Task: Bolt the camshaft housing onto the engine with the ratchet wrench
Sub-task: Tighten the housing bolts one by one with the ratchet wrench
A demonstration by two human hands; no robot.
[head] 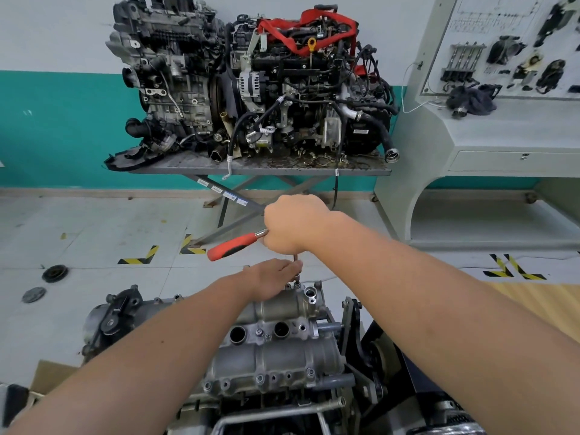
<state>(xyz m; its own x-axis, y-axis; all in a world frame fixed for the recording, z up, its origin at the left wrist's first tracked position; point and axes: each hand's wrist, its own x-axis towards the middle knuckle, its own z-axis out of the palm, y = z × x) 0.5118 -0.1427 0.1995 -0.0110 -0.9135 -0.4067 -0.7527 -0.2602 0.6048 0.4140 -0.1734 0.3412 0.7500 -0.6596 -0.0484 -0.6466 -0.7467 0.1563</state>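
Observation:
The grey aluminium camshaft housing [276,356] lies on top of the engine [125,315] in front of me. My right hand [295,224] grips the head end of a ratchet wrench [233,246] whose red handle sticks out to the left. A thin extension bar [295,271] runs down from it to a bolt at the housing's far edge. My left hand [273,277] rests on the housing's far end, and its fingertips pinch the lower end of the extension at the socket. Several bolts sit along the housing's near flange [260,378].
Two other engines [251,89] stand on a grey scissor-lift table [260,167] against the far wall. A grey training console [502,120] with mounted parts fills the right side. Two round parts [55,273] lie on the tiled floor at left. Cardboard [51,372] lies at lower left.

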